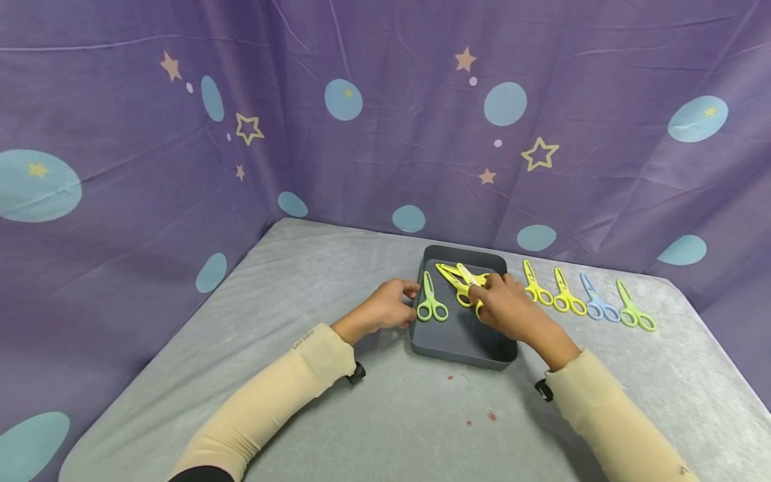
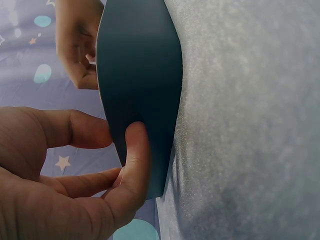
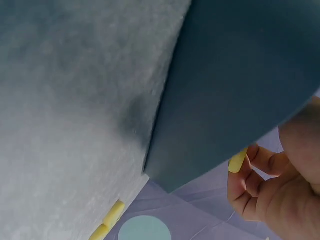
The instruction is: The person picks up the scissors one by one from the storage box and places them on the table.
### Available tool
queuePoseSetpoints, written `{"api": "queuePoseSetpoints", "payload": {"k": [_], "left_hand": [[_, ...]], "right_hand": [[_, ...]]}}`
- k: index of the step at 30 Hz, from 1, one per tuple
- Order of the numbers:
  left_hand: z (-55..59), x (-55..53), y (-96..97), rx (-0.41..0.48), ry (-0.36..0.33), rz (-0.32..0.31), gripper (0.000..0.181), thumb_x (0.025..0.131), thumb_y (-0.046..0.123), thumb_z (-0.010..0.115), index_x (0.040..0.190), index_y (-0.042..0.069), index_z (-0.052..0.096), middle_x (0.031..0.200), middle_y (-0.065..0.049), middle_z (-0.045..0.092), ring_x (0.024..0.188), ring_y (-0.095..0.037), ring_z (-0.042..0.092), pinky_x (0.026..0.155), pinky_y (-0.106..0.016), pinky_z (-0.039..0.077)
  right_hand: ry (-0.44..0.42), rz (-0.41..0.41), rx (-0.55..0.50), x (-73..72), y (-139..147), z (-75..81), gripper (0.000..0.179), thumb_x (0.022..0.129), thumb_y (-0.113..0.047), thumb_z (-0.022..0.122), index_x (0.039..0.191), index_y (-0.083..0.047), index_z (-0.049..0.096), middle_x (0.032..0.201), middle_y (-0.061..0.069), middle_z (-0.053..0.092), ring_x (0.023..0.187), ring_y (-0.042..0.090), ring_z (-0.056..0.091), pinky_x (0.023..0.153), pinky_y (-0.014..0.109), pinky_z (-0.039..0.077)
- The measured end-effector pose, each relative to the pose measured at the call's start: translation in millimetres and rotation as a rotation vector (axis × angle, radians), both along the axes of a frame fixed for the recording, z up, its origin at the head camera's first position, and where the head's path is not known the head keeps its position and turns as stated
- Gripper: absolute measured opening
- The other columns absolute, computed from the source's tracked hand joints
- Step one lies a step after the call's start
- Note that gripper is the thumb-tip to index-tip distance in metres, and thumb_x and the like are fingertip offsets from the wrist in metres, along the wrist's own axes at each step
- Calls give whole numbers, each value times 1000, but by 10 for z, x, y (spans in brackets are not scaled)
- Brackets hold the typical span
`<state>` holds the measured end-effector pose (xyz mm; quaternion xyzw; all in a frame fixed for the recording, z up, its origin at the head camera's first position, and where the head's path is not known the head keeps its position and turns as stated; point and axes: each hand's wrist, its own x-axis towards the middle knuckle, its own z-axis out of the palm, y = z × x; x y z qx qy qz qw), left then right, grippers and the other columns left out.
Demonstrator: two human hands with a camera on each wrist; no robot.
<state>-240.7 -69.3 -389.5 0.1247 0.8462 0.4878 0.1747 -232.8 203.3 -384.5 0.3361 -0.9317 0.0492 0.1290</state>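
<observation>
The right hand (image 1: 508,309) pinches yellow scissors (image 1: 465,273) in its fingers over the gray tray (image 1: 464,356), blades toward 11 o'clock. More yellow scissors (image 1: 460,286), too overlapped to count surely, lie at 10 o'clock from those fingers. The left hand (image 1: 387,306) pinches the tray's 9 o'clock wall, beside green scissors (image 1: 430,294). On the table (image 1: 385,428), 4 pairs (image 1: 565,297) lie at 3 o'clock.

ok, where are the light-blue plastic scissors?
In the head view, the light-blue plastic scissors lie on the grey tabletop, right of the dark-grey rectangular tray, between yellow plastic scissors, left, and light-green plastic scissors, right.
</observation>
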Motion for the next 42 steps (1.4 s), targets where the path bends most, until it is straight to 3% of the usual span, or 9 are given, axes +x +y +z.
{"api": "queuePoseSetpoints", "payload": {"k": [9, 16, 24, 42], "left_hand": [[-5, -5, 3, -11, 6, -6, 67, 88, -8, 62, 153, 0, 45, 135, -17, 53, 79, -19, 66, 70, -35, 61], [3, -6, 8, -16, 3, -2, 68, 88, -9, 63, 153, 0, 45, 136, -18, 53, 78, -20, 67, 71, -36, 62], [1, -12, 14, -15, 2, -5, 67, 89, -8, 62, 153, 0, 45, 137, -19, 52, 80, -21, 67, 71, -36, 62], [2, -20, 19, -14, 5, 0, 67, 89, -8, 63, 153, -1, 46, 137, -19, 52, 84, -25, 71, 70, -34, 62]], "right_hand": [[28, -84, -41, 85, 161, 17, 25, 81, -4, 77, 102, -15, 69, 93, 14, 59, 79, 37, 51, 58, 43, 39], [25, -168, -84, 175, 305, 70, 22, 84, -2, 72, 101, -15, 65, 89, 14, 55, 78, 39, 48, 60, 47, 38], [51, -243, -96, 234, 459, 36, 24, 78, 0, 70, 98, -11, 64, 88, 19, 56, 76, 44, 49, 58, 51, 40], [-18, -395, -117, 377, 638, -67, 22, 78, -2, 71, 96, -10, 62, 88, 28, 55, 73, 49, 48, 52, 54, 38]]}}
